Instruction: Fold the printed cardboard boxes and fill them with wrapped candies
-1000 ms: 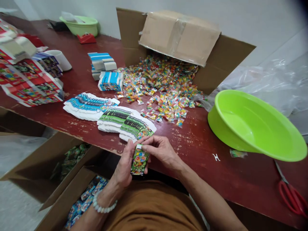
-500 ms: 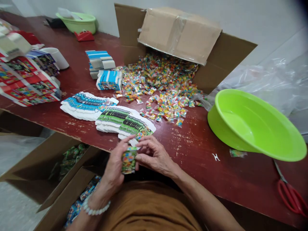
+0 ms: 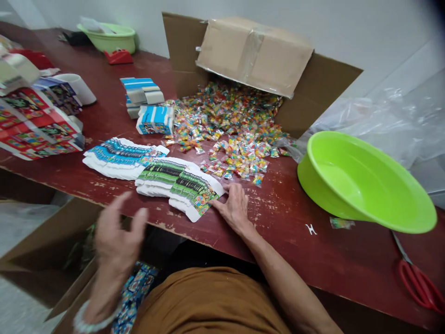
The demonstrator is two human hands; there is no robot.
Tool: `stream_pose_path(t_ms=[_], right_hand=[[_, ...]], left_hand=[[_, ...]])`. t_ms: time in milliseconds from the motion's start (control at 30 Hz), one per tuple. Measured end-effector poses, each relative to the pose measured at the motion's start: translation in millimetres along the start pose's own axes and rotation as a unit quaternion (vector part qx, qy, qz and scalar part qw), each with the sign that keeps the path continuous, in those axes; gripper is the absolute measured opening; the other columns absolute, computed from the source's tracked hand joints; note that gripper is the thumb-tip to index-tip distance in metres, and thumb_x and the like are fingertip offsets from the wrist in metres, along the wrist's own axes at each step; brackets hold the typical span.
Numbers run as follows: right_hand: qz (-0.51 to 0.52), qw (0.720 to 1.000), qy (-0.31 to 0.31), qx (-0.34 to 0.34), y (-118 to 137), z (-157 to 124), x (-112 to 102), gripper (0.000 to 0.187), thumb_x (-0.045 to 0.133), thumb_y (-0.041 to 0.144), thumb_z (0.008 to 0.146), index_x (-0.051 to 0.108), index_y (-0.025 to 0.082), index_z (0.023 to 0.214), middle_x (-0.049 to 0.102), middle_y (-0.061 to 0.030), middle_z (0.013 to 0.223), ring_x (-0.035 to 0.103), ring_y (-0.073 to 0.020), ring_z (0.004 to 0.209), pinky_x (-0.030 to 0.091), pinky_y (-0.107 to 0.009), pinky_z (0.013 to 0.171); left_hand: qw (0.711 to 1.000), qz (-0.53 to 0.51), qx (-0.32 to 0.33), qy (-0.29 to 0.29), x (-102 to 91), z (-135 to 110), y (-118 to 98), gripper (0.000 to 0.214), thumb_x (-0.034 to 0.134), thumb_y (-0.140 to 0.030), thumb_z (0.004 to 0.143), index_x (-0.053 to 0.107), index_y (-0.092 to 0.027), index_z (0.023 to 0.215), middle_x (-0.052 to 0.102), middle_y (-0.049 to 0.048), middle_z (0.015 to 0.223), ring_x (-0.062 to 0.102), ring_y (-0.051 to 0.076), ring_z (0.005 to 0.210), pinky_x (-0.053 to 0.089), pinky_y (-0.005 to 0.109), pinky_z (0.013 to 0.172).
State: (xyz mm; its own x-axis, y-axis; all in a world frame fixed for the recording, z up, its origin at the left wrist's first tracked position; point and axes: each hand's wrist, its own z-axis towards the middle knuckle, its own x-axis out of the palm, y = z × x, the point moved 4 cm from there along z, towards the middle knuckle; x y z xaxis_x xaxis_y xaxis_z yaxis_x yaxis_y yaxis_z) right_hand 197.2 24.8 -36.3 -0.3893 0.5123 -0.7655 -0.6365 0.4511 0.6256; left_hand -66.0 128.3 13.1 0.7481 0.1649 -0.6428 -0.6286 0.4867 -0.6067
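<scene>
My right hand (image 3: 236, 208) is at the right end of a fanned stack of green flat folding cartons (image 3: 174, 178), thumb and fingers closed on the edge of the end carton. My left hand (image 3: 120, 236), blurred by motion, is off the table's front edge above the cardboard boxes; its fingers are apart and nothing shows in it. A fan of blue flat cartons (image 3: 121, 155) lies beside the green ones. Behind them, small clear packets of colourful candy (image 3: 239, 125) spill from a large cardboard box (image 3: 257, 55) on its side.
A lime green basin (image 3: 365, 181) sits on the right of the red table (image 3: 274, 241), near red-handled scissors (image 3: 417, 283). Bundled blue cartons (image 3: 156, 119) and red cartons (image 3: 38, 120) stand leftward. Below the edge, an open cardboard box (image 3: 52, 250) and blue packed boxes (image 3: 134, 297) show.
The small green box held between both hands is no longer in them. My left hand has swung left over the cardboard boxes; my right hand has moved up to the green cartons.
</scene>
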Motion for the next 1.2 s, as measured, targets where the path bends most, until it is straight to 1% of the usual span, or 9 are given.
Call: stream_pose_path(t_ms=[100, 200, 300, 367, 400, 533, 800, 1033, 1200], right_hand=[[0.223, 0.973, 0.033, 0.046, -6, 2, -12, 0.031, 0.067, 0.050, 0.080, 0.057, 0.020, 0.083, 0.063, -0.0019, 0.082, 0.058, -0.0190, 0.076, 0.045, -0.032, 0.072], [0.417, 0.896, 0.148, 0.038, 1, -3, -33, 0.030, 0.070, 0.047, 0.080, 0.056, 0.020, 0.081, 0.059, 0.0022, 0.073, 0.054, -0.0134, 0.066, 0.043, -0.026, 0.063], [0.463, 0.855, 0.234, -0.014, 15, -14, -52, 0.023, 0.071, 0.039, 0.083, 0.058, 0.020, 0.084, 0.061, 0.0016, 0.077, 0.055, -0.0125, 0.068, 0.046, -0.026, 0.066], [0.435, 0.871, 0.223, -0.052, 22, -20, -60, 0.014, 0.066, 0.033, 0.088, 0.059, 0.021, 0.090, 0.061, 0.0000, 0.081, 0.056, -0.0136, 0.070, 0.047, -0.027, 0.067], [0.402, 0.892, 0.191, -0.079, 25, -21, -63, 0.012, 0.064, 0.030, 0.089, 0.059, 0.022, 0.095, 0.062, -0.0017, 0.087, 0.056, -0.0149, 0.074, 0.048, -0.029, 0.069], [0.220, 0.946, 0.080, -0.223, 41, -30, -69, 0.024, 0.069, 0.025, 0.085, 0.059, 0.022, 0.107, 0.058, -0.0089, 0.109, 0.055, -0.0223, 0.100, 0.048, -0.037, 0.086], [0.203, 0.922, 0.224, -0.241, 49, -37, -73, 0.013, 0.069, 0.014, 0.080, 0.058, 0.021, 0.083, 0.061, 0.0009, 0.082, 0.056, -0.0135, 0.072, 0.042, -0.025, 0.064], [0.298, 0.849, 0.401, -0.174, 44, -43, -68, 0.030, 0.072, 0.018, 0.079, 0.052, 0.022, 0.101, 0.065, 0.0047, 0.074, 0.060, -0.0116, 0.063, 0.043, -0.021, 0.057], [0.318, 0.918, 0.224, -0.077, 39, -36, -58, 0.036, 0.074, 0.017, 0.073, 0.058, 0.022, 0.105, 0.060, 0.0054, 0.073, 0.053, -0.0101, 0.060, 0.043, -0.022, 0.056]], left_hand=[[0.994, -0.066, 0.061, 0.060, 38.9, -13, -52, 0.050, 0.063, -0.040, 0.084, 0.060, -0.013, 0.127, 0.065, 0.0187, 0.127, 0.058, 0.034, 0.121, 0.041, 0.051, 0.107], [0.950, -0.220, -0.035, 0.218, 54.4, -17, -80, 0.055, 0.067, -0.041, 0.082, 0.058, -0.018, 0.131, 0.066, 0.0154, 0.128, 0.058, 0.033, 0.121, 0.043, 0.049, 0.105], [0.718, -0.436, -0.231, 0.492, 63.5, -40, -97, 0.050, 0.072, -0.049, 0.078, 0.066, -0.018, 0.117, 0.073, 0.0143, 0.109, 0.070, 0.032, 0.098, 0.054, 0.044, 0.088], [0.546, -0.525, -0.331, 0.563, 63.1, -57, -107, 0.045, 0.075, -0.054, 0.074, 0.071, -0.014, 0.095, 0.074, 0.0116, 0.089, 0.073, 0.026, 0.074, 0.057, 0.039, 0.075], [0.506, -0.552, -0.364, 0.554, 63.8, -61, -109, 0.043, 0.076, -0.054, 0.073, 0.071, -0.014, 0.087, 0.073, 0.0092, 0.082, 0.071, 0.022, 0.064, 0.057, 0.037, 0.069], [0.540, -0.587, -0.383, 0.466, 71.2, -64, -105, 0.042, 0.082, -0.053, 0.069, 0.071, -0.015, 0.082, 0.069, 0.0034, 0.072, 0.062, 0.013, 0.047, 0.051, 0.025, 0.051], [0.535, -0.532, -0.349, 0.556, 71.9, -64, -98, 0.050, 0.087, -0.052, 0.062, 0.070, -0.013, 0.088, 0.071, 0.0075, 0.077, 0.071, 0.019, 0.059, 0.053, 0.025, 0.057], [0.546, -0.506, -0.333, 0.579, 71.2, -69, -99, 0.041, 0.086, -0.044, 0.066, 0.066, -0.013, 0.084, 0.068, 0.0037, 0.063, 0.064, 0.015, 0.045, 0.047, 0.021, 0.044], [0.659, -0.487, -0.304, 0.487, 68.5, -53, -94, 0.033, 0.084, -0.039, 0.069, 0.068, -0.013, 0.080, 0.069, 0.0036, 0.061, 0.064, 0.015, 0.046, 0.051, 0.024, 0.047]])
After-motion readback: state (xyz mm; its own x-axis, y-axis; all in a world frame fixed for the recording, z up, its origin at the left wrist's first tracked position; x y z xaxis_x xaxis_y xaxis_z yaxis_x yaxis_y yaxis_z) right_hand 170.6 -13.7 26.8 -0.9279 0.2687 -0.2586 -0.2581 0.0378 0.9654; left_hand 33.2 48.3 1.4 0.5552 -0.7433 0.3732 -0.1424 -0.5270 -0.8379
